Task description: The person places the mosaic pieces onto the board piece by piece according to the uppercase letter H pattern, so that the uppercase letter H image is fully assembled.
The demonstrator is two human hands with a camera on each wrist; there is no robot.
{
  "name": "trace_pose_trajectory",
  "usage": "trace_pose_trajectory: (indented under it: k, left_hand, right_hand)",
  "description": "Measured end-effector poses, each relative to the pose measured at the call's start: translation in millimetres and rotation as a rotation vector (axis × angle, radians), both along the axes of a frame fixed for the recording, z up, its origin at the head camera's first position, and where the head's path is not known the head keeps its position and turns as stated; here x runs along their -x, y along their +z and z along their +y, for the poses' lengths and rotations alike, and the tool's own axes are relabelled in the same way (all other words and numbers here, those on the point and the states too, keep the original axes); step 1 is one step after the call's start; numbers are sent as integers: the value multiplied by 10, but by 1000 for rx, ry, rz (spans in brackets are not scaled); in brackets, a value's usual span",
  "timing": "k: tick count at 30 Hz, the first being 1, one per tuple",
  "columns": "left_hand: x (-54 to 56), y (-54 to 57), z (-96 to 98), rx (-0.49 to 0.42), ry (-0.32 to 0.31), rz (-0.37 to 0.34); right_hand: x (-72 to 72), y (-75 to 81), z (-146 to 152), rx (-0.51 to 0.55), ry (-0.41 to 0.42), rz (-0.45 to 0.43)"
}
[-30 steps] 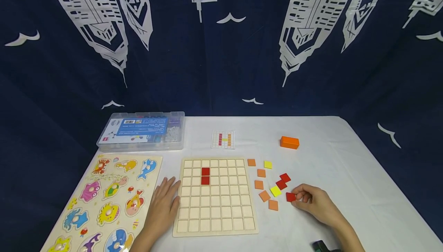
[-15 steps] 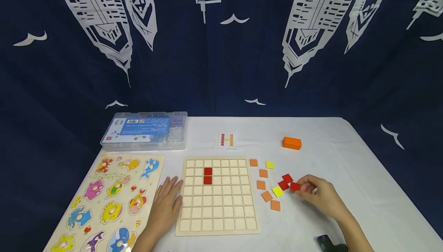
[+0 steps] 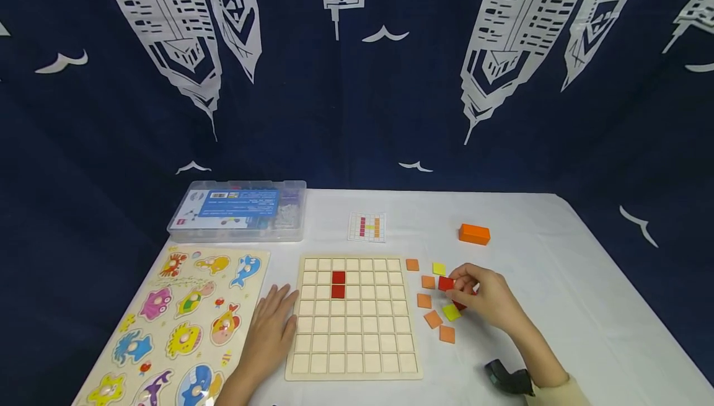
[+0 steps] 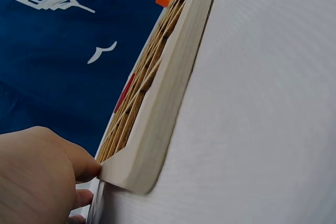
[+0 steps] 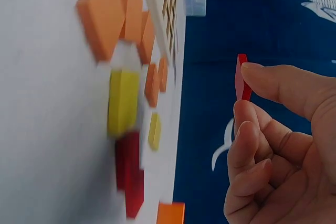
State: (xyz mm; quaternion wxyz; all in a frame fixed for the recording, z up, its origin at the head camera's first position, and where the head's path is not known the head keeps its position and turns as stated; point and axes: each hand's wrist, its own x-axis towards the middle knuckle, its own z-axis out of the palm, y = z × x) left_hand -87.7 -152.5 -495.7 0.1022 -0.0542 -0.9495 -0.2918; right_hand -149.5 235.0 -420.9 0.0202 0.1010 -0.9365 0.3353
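Note:
My right hand pinches a small red square tile between thumb and fingers, held above the table. Under and beside that hand lie two red tiles, partly hidden in the head view, and a yellow tile. Flat and relaxed, my left hand rests at the left edge of the wooden grid board, its thumb touching the board's near corner in the left wrist view. Two red tiles sit one above the other in the board's grid.
Several orange tiles and another yellow tile lie right of the board. Behind it are a pattern card, a clear plastic case and an orange block. A sea-animal puzzle lies at the left.
My right hand has lifted the red tile from the table and carried it left and away from me, over the other red tiles. The left hand stays at the board.

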Motion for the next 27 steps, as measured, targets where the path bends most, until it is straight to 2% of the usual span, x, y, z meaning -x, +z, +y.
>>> trace_pose_trajectory:
  k: [12, 20, 27]
  left_hand:
    - [3, 8, 20, 8, -6, 5]
    - [-5, 32, 31, 3, -7, 6]
    - [-3, 29, 36, 7, -5, 9]
  right_hand:
    - [29, -95, -749, 103, 184, -8]
    - [-7, -130, -1256, 101, 300, -18]
    - [-12, -187, -1516, 93, 369, -36]
